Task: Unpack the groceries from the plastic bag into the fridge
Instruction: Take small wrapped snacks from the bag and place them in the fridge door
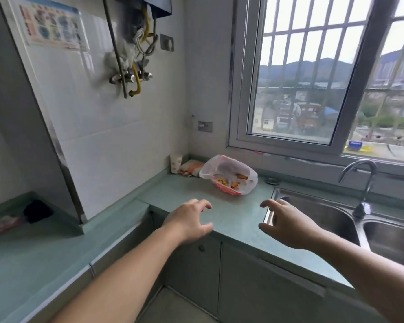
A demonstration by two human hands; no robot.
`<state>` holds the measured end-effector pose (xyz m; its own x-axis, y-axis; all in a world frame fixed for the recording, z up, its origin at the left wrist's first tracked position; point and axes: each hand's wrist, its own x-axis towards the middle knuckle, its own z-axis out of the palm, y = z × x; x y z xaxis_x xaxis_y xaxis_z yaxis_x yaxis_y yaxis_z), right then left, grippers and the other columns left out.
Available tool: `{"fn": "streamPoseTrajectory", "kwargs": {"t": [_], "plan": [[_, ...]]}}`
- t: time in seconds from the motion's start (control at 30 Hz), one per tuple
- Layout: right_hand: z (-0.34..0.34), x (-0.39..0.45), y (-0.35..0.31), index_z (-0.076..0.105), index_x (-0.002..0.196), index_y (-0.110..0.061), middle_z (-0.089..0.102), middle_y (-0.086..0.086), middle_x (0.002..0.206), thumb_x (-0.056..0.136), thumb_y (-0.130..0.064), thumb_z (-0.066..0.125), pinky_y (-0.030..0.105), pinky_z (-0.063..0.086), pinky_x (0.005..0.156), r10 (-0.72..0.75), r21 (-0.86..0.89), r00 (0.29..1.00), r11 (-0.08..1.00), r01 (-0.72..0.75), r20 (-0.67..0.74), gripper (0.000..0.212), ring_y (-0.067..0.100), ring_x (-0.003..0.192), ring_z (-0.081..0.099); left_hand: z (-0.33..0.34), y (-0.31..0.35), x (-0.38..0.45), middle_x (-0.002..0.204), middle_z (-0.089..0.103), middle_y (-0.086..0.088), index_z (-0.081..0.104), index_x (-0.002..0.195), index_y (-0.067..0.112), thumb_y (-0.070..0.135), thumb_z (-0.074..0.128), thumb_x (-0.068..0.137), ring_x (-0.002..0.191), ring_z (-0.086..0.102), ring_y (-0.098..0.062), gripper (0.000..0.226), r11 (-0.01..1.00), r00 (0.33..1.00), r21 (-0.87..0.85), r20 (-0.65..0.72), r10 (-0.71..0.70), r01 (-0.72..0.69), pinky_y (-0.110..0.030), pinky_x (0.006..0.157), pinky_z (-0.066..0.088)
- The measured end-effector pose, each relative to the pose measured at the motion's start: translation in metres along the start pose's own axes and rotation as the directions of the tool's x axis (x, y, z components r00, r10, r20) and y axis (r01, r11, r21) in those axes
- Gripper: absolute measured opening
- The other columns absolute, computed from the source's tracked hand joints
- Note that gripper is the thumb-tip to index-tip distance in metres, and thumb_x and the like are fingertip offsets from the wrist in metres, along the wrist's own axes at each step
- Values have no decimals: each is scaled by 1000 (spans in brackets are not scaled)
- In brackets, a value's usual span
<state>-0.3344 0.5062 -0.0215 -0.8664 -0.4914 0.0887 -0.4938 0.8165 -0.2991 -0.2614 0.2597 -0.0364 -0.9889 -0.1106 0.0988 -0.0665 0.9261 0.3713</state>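
Head view shows a corner kitchen with a pale green countertop (231, 220) that bends in an L around grey cabinet doors (261, 283). The left hand (187, 222) and the right hand (287, 226) both hover over the front edge of this surface, fingers spread and loosely bent, holding nothing and not touching each other. The plastic bag (229, 174), white with red print and orange and yellow groceries visible inside, lies on the countertop beyond both hands, well apart from them, close to the back wall under the window (313, 78). Beyond the left hand, in the corner, a paper cup (175, 163) stands just beside a flat orange packet (190, 167), which is next to the bag. To the right of the right hand is a double steel sink (336, 220) with a curved tap (363, 183). Above, a gas water heater with pipes (135, 50) hangs on the tiled wall.
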Motion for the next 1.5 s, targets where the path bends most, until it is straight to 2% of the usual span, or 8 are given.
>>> {"fn": "streamPoseTrajectory", "kwargs": {"t": [0.17, 0.33, 0.47, 0.6, 0.73, 1.13, 1.33, 1.5], "plan": [[12, 65, 22, 44, 134, -27, 53, 0, 127, 87, -44, 63, 20, 42, 80, 55, 36, 998, 998, -55, 7, 54, 14, 89, 54, 14, -19, 74, 129, 51, 7, 46, 132, 35, 46, 57, 84, 113, 54, -14, 50, 1000, 999, -13, 48, 25, -24, -38, 93, 49], [30, 147, 54, 46, 134, -25, 54, 3, 127, 86, -43, 64, 27, 44, 90, 32, 81, 998, 996, -36, 47, 54, 14, 102, 52, 33, -35, 148, 128, 50, 9, 45, 131, 37, 46, 55, 84, 108, 54, -13, 48, 1000, 995, 24, 103, 1, -3, -37, 87, 50], [37, 221, 78, 51, 127, -24, 57, 4, 122, 85, -38, 67, 26, 44, 87, 55, 165, 996, 984, -67, 76, 48, 15, 96, 52, 38, -42, 210, 127, 51, 8, 47, 129, 36, 46, 55, 85, 111, 53, -15, 46, 999, 988, 33, 150, -34, 30, -42, 92, 50], [53, 281, 101, 53, 125, -22, 58, 6, 118, 85, -35, 66, 25, 42, 81, 92, 215, 992, 971, -108, 85, 44, 18, 94, 53, 47, -55, 264, 123, 52, 8, 50, 128, 34, 41, 57, 87, 109, 53, -14, 42, 998, 991, -13, 126, -52, 54, -40, 92, 49], [81, 322, 116, 55, 124, -19, 59, 6, 118, 87, -33, 66, 23, 38, 76, 145, 226, 980, 959, -172, 134, 41, 17, 88, 51, 61, -73, 309, 122, 53, 10, 49, 129, 35, 42, 57, 87, 108, 53, -13, 43, 999, 987, 17, 159, -32, 30, -37, 90, 49], [127, 437, 121, 53, 128, -19, 60, 4, 121, 89, -29, 63, 20, 40, 79, 304, 168, 939, 929, -330, 163, 42, 13, 91, 51, 117, -132, 478, 124, 59, 4, 52, 130, 27, 36, 56, 90, 108, 57, -16, 42, 989, 961, -139, 264, 89, -53, -36, 91, 51], [158, 480, 127, 52, 131, -15, 60, 6, 124, 91, -27, 60, 27, 48, 89, 312, 143, 926, 928, -345, 211, 42, 18, 108, 58, 162, -143, 529, 125, 61, 0, 51, 133, 27, 37, 55, 91, 110, 58, -22, 44, 994, 937, -76, 337, 94, -73, -40, 92, 51], [192, 511, 142, 60, 121, -15, 65, 3, 116, 93, -24, 57, 28, 52, 85, 298, 197, 922, 916, -349, 247, 30, 18, 100, 62, 202, -157, 560, 131, 59, -4, 46, 139, 28, 28, 49, 93, 115, 57, -27, 45, 999, 926, -16, 374, 46, -43, -44, 97, 49]]}}
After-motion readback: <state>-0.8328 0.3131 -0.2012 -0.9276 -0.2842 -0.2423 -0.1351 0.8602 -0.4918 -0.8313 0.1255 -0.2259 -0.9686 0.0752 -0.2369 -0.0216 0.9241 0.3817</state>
